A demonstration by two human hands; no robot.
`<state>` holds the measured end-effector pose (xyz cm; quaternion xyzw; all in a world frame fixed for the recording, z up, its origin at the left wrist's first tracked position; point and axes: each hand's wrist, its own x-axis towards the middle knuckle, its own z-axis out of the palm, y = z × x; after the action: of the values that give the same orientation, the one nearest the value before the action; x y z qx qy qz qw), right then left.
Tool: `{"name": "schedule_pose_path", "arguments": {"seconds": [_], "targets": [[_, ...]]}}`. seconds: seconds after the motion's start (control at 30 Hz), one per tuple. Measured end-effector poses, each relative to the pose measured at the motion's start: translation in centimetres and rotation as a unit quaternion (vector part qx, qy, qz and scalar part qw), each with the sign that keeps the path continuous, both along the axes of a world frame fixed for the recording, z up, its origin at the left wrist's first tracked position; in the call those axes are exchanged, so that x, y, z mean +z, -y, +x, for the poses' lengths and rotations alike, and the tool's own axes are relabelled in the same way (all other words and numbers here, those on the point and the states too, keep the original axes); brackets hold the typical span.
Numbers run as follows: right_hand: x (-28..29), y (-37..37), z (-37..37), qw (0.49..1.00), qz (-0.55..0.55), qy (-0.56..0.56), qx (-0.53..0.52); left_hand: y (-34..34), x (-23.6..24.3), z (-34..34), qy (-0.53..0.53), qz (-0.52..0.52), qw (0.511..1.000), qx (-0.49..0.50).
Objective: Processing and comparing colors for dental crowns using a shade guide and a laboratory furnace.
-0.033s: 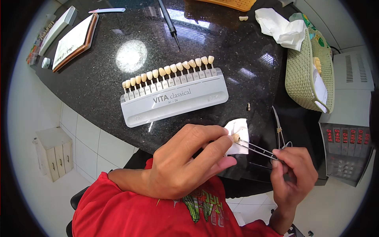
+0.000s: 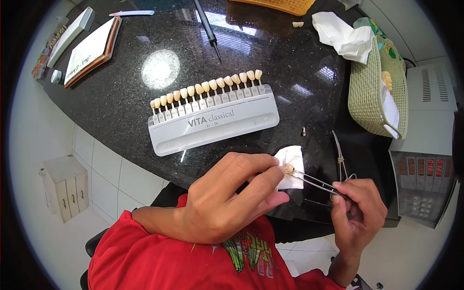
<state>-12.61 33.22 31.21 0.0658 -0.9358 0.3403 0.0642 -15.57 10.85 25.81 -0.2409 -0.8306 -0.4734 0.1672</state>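
Observation:
My right hand (image 2: 361, 208) grips long metal tweezers (image 2: 315, 181) between thumb and fingers. At their tips is a small beige tooth crown (image 2: 289, 168), above a folded white tissue (image 2: 293, 153) by the counter's near edge. My left hand (image 2: 232, 195) reaches in from the left, its thumb and fingertips closed at the crown. Whether those fingers touch the crown or hold something fine is hidden. Behind the hands stands a grey tooth shade guide (image 2: 215, 126) with a row of tooth-coloured tabs (image 2: 205, 86).
Right of the tissue lie a curved metal instrument (image 2: 340, 154) and a tiny metal piece (image 2: 304, 131). A dark pointed handpiece (image 2: 207, 24) is farther back. A woven basket (image 2: 360, 96) and a grey unit with red digits (image 2: 423, 179) stand right; a notepad (image 2: 92, 53) lies far left.

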Motion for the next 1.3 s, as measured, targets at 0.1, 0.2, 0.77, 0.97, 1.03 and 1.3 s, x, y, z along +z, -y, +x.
{"name": "schedule_pose_path", "arguments": {"seconds": [0.1,0.2,0.77,0.97,1.03,1.3], "targets": [[-0.6,-0.4,0.1,0.989,-0.123,0.067,-0.038,0.1,0.2,0.1,0.005,-0.009,1.000,0.010],[-1.4,-1.1,0.0,0.961,-0.239,0.125,-0.058,0.2,0.0,0.1,0.005,-0.004,1.000,0.013],[12.3,-13.0,3.0,0.912,-0.296,-0.115,-0.260,-0.2,0.8,0.9,0.031,-0.028,0.999,0.010],[19.8,-18.0,5.4,0.908,-0.088,-0.166,-0.373,-0.8,0.8,1.0,0.041,-0.022,0.999,0.020],[20.6,-18.6,5.0,0.904,-0.014,-0.146,-0.402,-0.9,1.1,1.1,0.035,-0.024,0.999,0.024],[22.4,-20.3,1.9,0.905,0.130,-0.073,-0.399,-1.1,1.4,1.3,0.032,-0.030,0.998,0.043]]}}
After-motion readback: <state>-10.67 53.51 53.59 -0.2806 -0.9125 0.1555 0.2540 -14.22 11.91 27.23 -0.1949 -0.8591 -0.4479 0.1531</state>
